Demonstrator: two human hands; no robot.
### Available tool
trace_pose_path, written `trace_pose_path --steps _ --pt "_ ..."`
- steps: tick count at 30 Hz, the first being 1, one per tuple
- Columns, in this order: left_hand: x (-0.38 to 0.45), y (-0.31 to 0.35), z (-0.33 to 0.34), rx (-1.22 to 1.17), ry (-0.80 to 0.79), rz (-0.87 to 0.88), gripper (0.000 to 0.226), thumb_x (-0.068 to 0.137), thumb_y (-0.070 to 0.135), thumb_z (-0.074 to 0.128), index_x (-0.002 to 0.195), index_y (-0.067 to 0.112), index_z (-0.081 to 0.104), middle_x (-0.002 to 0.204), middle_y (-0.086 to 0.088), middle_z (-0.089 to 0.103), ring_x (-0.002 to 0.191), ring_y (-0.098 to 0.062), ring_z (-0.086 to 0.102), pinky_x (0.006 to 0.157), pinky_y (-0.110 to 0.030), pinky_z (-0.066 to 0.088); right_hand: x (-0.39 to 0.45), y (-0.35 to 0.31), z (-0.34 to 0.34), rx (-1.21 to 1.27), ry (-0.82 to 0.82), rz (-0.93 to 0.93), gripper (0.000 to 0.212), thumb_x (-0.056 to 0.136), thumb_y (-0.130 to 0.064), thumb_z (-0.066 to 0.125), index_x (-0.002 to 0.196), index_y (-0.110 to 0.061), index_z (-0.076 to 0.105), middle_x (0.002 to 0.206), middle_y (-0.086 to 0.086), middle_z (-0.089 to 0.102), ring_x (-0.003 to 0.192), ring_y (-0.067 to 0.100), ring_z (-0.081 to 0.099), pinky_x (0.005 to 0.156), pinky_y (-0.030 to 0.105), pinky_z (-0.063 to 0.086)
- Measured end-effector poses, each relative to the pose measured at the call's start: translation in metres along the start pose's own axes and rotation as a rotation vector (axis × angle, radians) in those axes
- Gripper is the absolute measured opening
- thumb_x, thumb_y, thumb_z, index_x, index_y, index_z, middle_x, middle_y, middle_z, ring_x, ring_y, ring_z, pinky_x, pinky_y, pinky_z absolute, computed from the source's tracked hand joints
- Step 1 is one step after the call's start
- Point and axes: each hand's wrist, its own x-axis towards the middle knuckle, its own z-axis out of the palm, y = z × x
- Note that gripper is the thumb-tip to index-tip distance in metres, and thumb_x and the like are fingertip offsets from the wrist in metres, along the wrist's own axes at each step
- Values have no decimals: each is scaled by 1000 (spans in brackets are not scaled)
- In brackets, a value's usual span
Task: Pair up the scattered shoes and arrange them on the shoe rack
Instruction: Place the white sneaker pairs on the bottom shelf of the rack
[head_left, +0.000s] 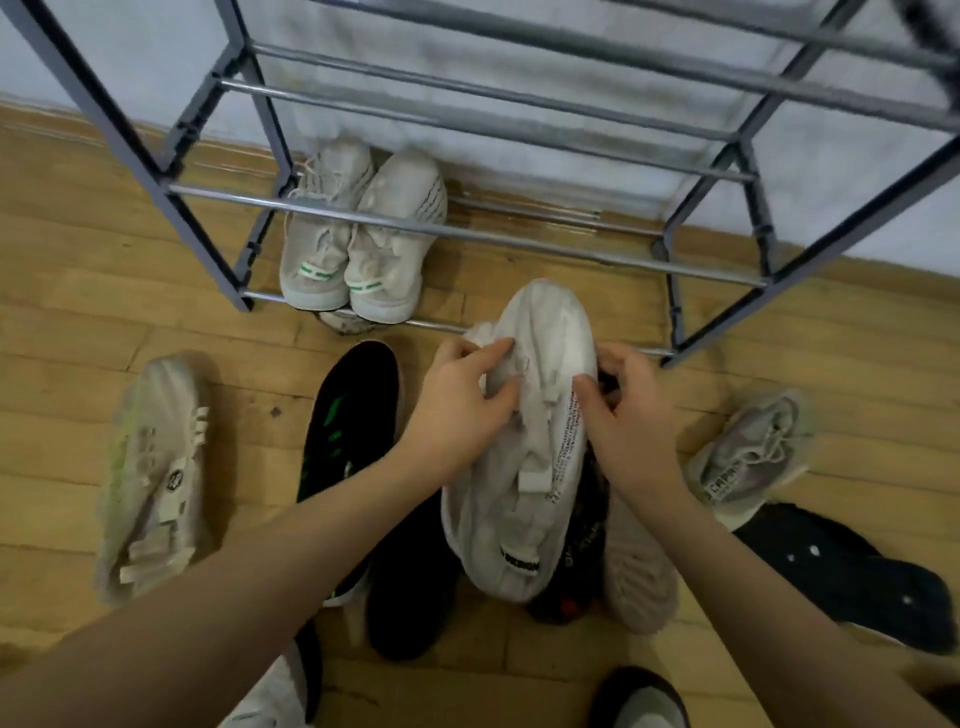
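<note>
Head view, looking down at a wooden plank floor (62, 291) beside a pale wall.

A grey metal shoe rack (467, 228) with open tube shelves fills the upper part of the frame. On its lowest rails, at upper centre-left, stands a pair of white sneakers with green heel stripes (358, 244), side by side and touching, heels toward the camera.

At centre frame both hands hold one white fabric sneaker with straps and small black printed text (530, 457), toe pointing toward the rack. The left hand (462, 400) grips the shoe's left side, fingers curled into the upper. The right hand (623, 410) grips its right side, fingers curled round the edge. The shoe sits just in front of the rack's bottom front rail, above a heap of other shoes.

Left of the hands, a black sneaker with bright green marks (348, 436) lies on the floor. At the far left lies a second white strapped sneaker with a yellow-green edge (156, 483), well apart from the held one. At the right edge rests a grey-beige laced knit sneaker (748, 452), and below it a black shoe with small white dots (841, 571). Under the held shoe, dark shoes and a beige ribbed sole (639, 577) show partly. The picture is slightly blurred.
</note>
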Motion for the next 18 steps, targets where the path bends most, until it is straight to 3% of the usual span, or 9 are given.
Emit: trace_pose_path --steps 2,5,8,12,14,16,18 --pt "9 10 23 7 -39 -3 46 90 28 58 134 20 50 107 4 43 78 -5 53 80 -12 42 7 19 -14 3 62 32 27 91 -17 59 118 -14 55 100 -21 58 91 -2 57 80 19 49" --pt "19 18 51 59 -73 36 47 91 28 56 136 17 46 110 3 42 72 -1 50 71 -4 39 15 48 -25 -40 85 16 29 92 -20 58 119 -9 56 101 -8 63 86 2 60 75 33 54" --pt "27 17 69 111 -120 97 47 92 29 54 136 17 45 118 -2 46 86 -10 53 84 -22 46 20 70 -28 -67 81 62 34 92 -23 57 124 -11 55 98 -12 60 80 -4 57 73 32 53" --pt "39 1 80 343 -240 45 44 94 38 45 137 26 45 127 -3 50 109 -26 50 99 -40 39 25 88 -27 -96 -66 174 34 95 -28 50 126 -13 56 108 1 65 97 14 61 85 37 51" --pt "38 -5 79 447 -294 11 43 96 43 38 136 31 44 130 2 51 119 -28 41 103 -38 26 20 87 -28 -122 -175 249 35 97 -33 44 127 -18 54 112 4 65 102 20 60 89 37 48" --pt "30 -9 72 447 -288 17 42 96 42 37 137 33 42 135 7 48 125 -26 35 102 -37 21 8 80 -27 -80 -179 287 41 96 -40 43 133 -22 49 119 5 62 107 20 58 94 40 46" --pt "16 -8 61 412 -244 16 42 95 40 41 137 35 41 139 10 43 129 -24 30 104 -36 18 -12 69 -26 -37 -171 207 47 93 -51 41 137 -33 42 133 1 53 119 17 51 99 45 42"
